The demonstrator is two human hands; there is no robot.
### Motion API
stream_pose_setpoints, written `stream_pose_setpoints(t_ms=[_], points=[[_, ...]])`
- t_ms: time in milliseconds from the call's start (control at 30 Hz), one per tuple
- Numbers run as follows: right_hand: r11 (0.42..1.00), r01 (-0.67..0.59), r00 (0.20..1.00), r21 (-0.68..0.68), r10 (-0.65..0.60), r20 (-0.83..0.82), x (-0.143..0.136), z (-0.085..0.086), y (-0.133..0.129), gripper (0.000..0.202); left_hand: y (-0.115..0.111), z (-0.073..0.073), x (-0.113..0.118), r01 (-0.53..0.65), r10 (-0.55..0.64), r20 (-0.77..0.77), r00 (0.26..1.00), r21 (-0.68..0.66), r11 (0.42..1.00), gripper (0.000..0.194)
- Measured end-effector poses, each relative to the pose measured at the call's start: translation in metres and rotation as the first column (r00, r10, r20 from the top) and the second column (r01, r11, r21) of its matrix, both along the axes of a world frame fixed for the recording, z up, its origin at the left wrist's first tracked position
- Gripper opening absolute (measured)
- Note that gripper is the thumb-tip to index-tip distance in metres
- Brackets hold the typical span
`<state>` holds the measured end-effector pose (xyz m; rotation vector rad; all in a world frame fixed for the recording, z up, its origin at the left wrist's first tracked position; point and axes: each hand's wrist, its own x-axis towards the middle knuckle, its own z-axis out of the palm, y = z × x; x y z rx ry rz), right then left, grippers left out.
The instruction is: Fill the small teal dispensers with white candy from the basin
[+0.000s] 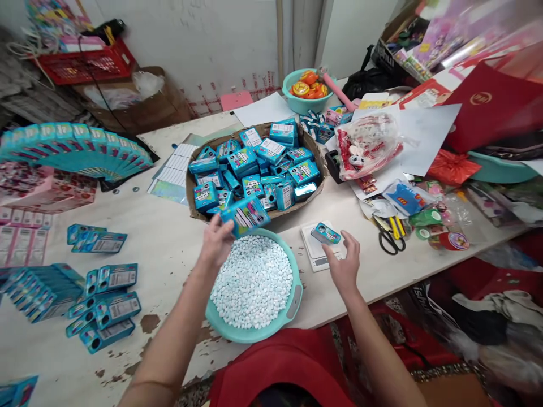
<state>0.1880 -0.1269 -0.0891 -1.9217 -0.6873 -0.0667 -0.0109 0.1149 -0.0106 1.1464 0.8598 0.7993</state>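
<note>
My left hand [218,240] pinches the corner of a blue packet [245,216], held above the back rim of a turquoise basin [296,299] full of small white pieces. To the right of the basin, a small blue tin [326,233] lies on a white scale [311,249]. My right hand [344,257] is at the tin's near right side, thumb and fingers spread apart, holding nothing. Behind the basin stands a brown box [192,198] heaped with blue packets [251,164].
Stacks of blue packets [116,305] stand on the left of the table [169,265], with a fanned row [80,150] behind. Scissors [392,237], wrappers and a plastic bag [373,144] lie at right. A bowl [307,102] of orange balls is at the back.
</note>
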Motion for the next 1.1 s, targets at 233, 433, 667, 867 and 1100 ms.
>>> stream_pose_setpoints(t_ms=[233, 433, 667, 867, 1100], points=[[0.954, -0.284, 0.945, 0.097, 0.295, -0.143, -0.082, 0.024, -0.004, 0.045, -0.086, -0.023, -0.008, 0.187, -0.049, 0.208, 0.977, -0.719, 0.670, 0.026], [0.701, -0.711, 0.700, 0.055, 0.713, -0.035, -0.089, 0.054, -0.029, 0.057, -0.130, -0.040, -0.022, 0.448, -0.526, 0.115, 0.843, -0.691, 0.567, 0.028], [0.751, -0.644, 0.669, 0.142, 0.644, -0.371, -0.104, 0.059, -0.066, 0.039, -0.094, -0.077, -0.051, 0.445, -0.187, -0.698, 0.691, 0.207, 0.871, 0.040], [0.853, -0.434, 0.537, 0.289, 0.503, -0.678, -0.118, 0.043, -0.074, 0.035, -0.062, -0.117, -0.048, 0.516, 0.087, -0.828, 0.554, 0.424, 0.744, 0.044], [0.945, -0.237, 0.525, 0.225, 0.319, -0.789, -0.133, 0.023, -0.057, 0.044, -0.084, -0.110, -0.022, 0.314, -0.067, -0.738, 0.672, 0.201, 0.928, 0.030]])
